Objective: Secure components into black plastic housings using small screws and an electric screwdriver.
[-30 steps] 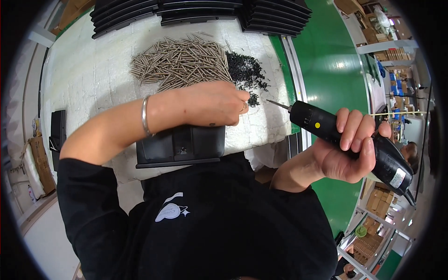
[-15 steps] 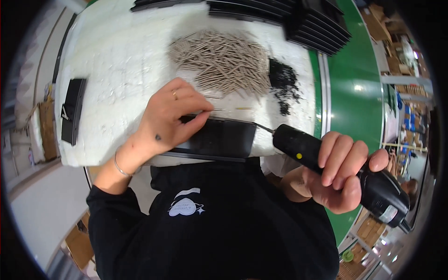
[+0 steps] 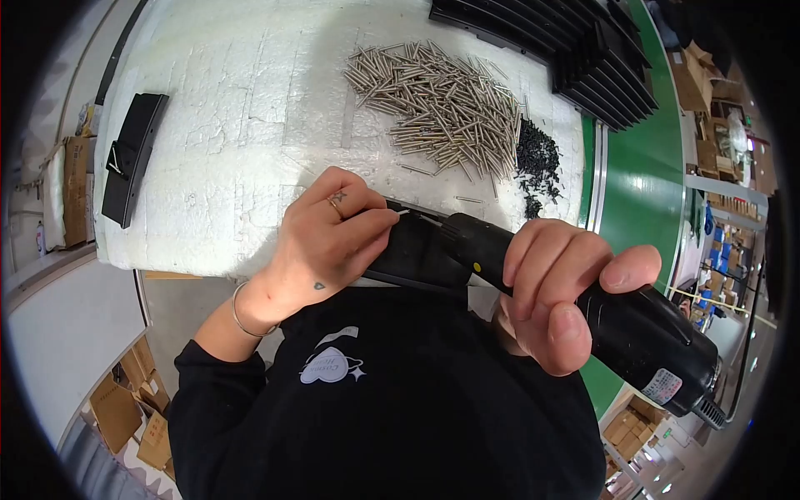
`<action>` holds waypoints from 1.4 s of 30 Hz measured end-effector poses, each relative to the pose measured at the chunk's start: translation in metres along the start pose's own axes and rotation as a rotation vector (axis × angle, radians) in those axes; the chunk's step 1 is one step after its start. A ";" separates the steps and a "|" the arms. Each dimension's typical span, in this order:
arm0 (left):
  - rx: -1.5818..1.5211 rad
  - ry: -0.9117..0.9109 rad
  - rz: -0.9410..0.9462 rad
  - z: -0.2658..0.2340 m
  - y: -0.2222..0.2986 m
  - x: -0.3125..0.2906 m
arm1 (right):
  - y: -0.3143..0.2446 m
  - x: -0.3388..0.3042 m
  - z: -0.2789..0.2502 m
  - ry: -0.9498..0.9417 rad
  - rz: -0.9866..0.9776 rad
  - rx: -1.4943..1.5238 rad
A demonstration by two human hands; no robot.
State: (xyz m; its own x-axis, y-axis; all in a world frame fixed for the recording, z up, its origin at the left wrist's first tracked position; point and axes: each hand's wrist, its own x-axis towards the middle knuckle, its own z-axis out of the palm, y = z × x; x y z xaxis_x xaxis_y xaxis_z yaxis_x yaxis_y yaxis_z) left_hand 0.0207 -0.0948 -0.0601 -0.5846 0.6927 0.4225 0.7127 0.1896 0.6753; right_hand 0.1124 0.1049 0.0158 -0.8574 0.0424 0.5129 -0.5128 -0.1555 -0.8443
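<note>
My left hand (image 3: 333, 237) is closed in a pinch on a thin metal pin (image 3: 404, 212), held over the far edge of a black rectangular part (image 3: 408, 257). That part lies near the front of the white-covered table, close to my body. In my right hand (image 3: 554, 287), the fingers wrap around a black electric screwdriver (image 3: 658, 346) with a cable at its back end. Its tip points left, at the far edge of the black part, close to the pin. Whether bit and pin touch, I cannot tell. The screwdriver's nose covers the part's right end.
Beyond my hands lies a heap of metal pins (image 3: 446, 108), with a heap of small black pieces (image 3: 537, 158) to its right. Black parts are stacked (image 3: 600, 75) at the far right. Another black part (image 3: 133, 158) rests at the left. A loose pin (image 3: 468, 199) lies near the screwdriver.
The screwdriver has moved left, bringing its tip to the black part's far edge near the pin. My left hand has shifted slightly right, still pinching. The whole view has shifted a little.
</note>
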 end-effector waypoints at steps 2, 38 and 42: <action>-0.004 -0.004 -0.015 0.001 -0.001 -0.002 | 0.004 0.001 0.000 -0.025 -0.006 0.009; -0.100 -0.005 -0.058 0.007 -0.001 -0.003 | 0.023 0.013 0.018 -0.049 -0.043 -0.044; -0.174 -0.107 -0.109 0.007 -0.005 -0.004 | 0.025 0.024 0.022 -0.040 -0.015 -0.016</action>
State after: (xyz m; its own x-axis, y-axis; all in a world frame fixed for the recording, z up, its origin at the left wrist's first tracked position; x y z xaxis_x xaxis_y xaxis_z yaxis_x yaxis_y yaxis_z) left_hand 0.0219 -0.0938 -0.0694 -0.6034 0.7463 0.2809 0.5648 0.1513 0.8113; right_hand 0.0798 0.0802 0.0111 -0.8473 0.0054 0.5310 -0.5265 -0.1388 -0.8387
